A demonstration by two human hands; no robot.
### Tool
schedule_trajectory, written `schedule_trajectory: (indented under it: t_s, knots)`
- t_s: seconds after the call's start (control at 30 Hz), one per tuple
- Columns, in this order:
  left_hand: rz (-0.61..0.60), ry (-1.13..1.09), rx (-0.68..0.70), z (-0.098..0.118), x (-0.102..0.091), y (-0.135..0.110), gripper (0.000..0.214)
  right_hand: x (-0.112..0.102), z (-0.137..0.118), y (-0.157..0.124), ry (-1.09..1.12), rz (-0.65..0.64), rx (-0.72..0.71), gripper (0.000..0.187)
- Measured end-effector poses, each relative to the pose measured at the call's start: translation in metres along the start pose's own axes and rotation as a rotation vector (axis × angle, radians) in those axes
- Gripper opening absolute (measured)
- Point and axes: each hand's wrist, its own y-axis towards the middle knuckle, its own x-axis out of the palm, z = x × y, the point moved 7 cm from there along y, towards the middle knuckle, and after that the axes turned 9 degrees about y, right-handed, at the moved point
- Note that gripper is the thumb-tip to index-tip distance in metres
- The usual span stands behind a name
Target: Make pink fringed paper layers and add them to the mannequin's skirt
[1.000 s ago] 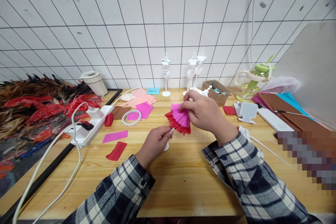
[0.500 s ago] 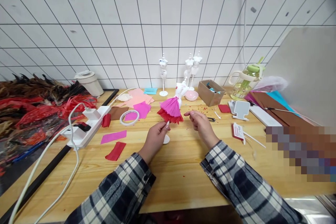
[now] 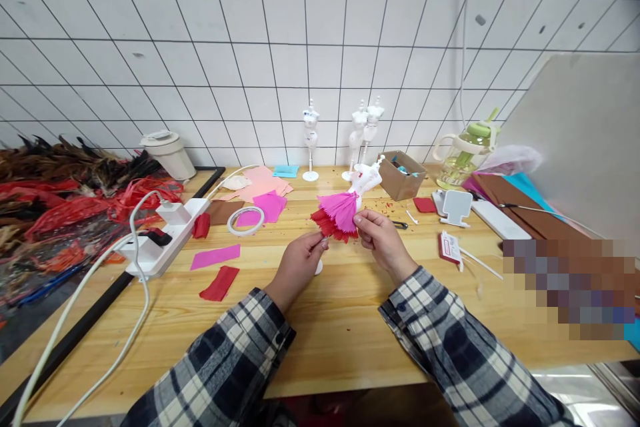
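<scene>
A small white dress-form mannequin (image 3: 367, 177) leans to the right above the table. It wears a skirt of crinkled paper, with a pleated magenta layer (image 3: 339, 211) over a fringed red layer (image 3: 326, 224). Below the skirt, my left hand (image 3: 297, 265) is closed on the mannequin's thin stem, mostly hidden by the fingers. Part of its round white base (image 3: 319, 267) shows beside that hand. At the skirt's right edge, my right hand (image 3: 386, 240) pinches the magenta paper between thumb and fingers.
Behind stand several bare mannequins (image 3: 311, 137) and a cardboard box (image 3: 401, 177). To the left lie a tape roll (image 3: 231, 221), a magenta strip (image 3: 216, 257), a red piece (image 3: 219, 283) and a power strip (image 3: 173, 240). A bottle (image 3: 463, 160) and phone stand (image 3: 455, 207) are right.
My right hand has moved left and taken hold of the magenta skirt edge. The mannequin has shifted right and tilted further over. The left hand keeps its hold at the stem.
</scene>
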Motion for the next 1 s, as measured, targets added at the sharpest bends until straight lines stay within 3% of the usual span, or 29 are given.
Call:
schedule_trajectory:
  t_s: [0.53, 0.63, 0.73, 0.87, 1.0]
  knots:
    - [-0.002, -0.144, -0.166, -0.013, 0.002, -0.001, 0.031, -0.019, -0.016, 0.007, -0.209, 0.078, -0.212, 0.039]
    - [0.037, -0.23, -0.192, -0.023, 0.001, 0.002, 0.031, -0.023, -0.023, 0.007, -0.412, 0.144, -0.373, 0.036]
    - [0.102, -0.311, -0.199, -0.038, -0.001, 0.009, 0.032, -0.015, -0.017, 0.008, -0.718, 0.106, -0.474, 0.028]
    - [0.156, -0.222, -0.21, -0.051, -0.006, 0.016, 0.031, -0.003, 0.008, 0.015, -0.981, -0.051, -0.387, 0.024]
    - [0.129, -0.245, -0.201, -0.044, -0.006, 0.013, 0.031, -0.006, 0.023, 0.019, -1.09, -0.125, -0.277, 0.026]
